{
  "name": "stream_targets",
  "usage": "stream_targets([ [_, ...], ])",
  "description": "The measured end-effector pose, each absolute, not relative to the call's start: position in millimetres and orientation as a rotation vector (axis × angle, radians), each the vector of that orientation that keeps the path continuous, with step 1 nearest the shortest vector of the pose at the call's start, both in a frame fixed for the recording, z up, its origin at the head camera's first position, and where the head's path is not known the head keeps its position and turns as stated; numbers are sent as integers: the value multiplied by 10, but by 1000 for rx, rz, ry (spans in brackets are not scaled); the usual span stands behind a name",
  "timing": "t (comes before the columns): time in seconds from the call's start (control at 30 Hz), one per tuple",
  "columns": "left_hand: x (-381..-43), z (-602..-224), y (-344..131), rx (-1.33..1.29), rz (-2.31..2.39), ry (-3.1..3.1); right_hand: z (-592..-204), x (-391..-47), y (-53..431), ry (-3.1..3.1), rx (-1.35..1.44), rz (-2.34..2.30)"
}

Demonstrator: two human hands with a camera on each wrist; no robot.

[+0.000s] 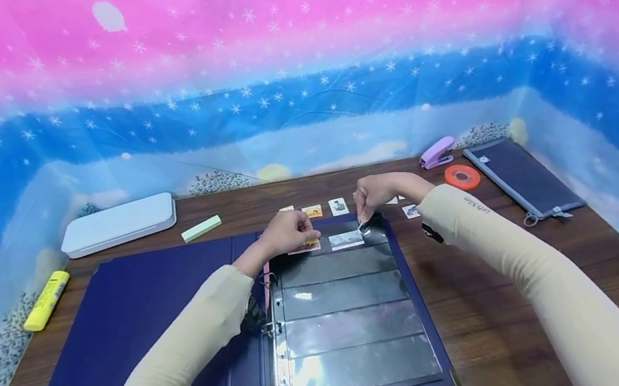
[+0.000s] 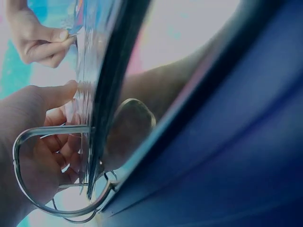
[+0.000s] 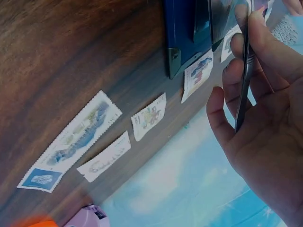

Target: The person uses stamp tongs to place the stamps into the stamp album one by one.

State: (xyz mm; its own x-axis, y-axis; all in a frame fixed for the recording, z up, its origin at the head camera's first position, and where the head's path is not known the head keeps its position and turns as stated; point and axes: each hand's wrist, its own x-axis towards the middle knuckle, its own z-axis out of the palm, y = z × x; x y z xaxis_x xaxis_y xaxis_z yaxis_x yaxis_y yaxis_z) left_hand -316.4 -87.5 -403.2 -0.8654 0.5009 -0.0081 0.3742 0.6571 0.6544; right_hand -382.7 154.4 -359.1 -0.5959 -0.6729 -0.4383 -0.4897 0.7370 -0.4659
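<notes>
My right hand (image 1: 369, 197) holds slim metal tweezers (image 3: 247, 71) between thumb and fingers, at the upper right of a black stamp page (image 1: 344, 295) with clear pocket strips. Beside the tweezers' tip, a pale stamp (image 1: 347, 240) lies in the top strip. My left hand (image 1: 288, 231) pinches at the page's top strip with thumb and curled fingertips. Right under those fingers shows a second, reddish stamp (image 1: 304, 247), partly covered by the hand. The page sits on metal rings (image 2: 52, 130) in an open dark blue binder (image 1: 158, 311).
Loose stamps (image 1: 338, 206) lie behind and right of the binder, some hidden by the right arm. Farther out are a purple stapler (image 1: 437, 152), orange tape roll (image 1: 462, 177), dark zip pouch (image 1: 525, 175), white case (image 1: 119, 224), pale green block (image 1: 202, 228) and yellow tube (image 1: 47, 300).
</notes>
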Motion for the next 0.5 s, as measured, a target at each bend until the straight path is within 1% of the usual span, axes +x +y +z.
stream_targets([
  [0.17, -3169, -4022, -845, 739, 939, 2703, -3658, -3824, 1633, 2358, -878, -440],
  [0.33, -3197, -4039, -847, 775, 885, 2737, -3731, -3811, 1719, 2374, -827, -594],
  [0.5, -3176, -4032, -864, 842, 785, 2764, -3764, -3803, 1808, 2478, -894, -623],
])
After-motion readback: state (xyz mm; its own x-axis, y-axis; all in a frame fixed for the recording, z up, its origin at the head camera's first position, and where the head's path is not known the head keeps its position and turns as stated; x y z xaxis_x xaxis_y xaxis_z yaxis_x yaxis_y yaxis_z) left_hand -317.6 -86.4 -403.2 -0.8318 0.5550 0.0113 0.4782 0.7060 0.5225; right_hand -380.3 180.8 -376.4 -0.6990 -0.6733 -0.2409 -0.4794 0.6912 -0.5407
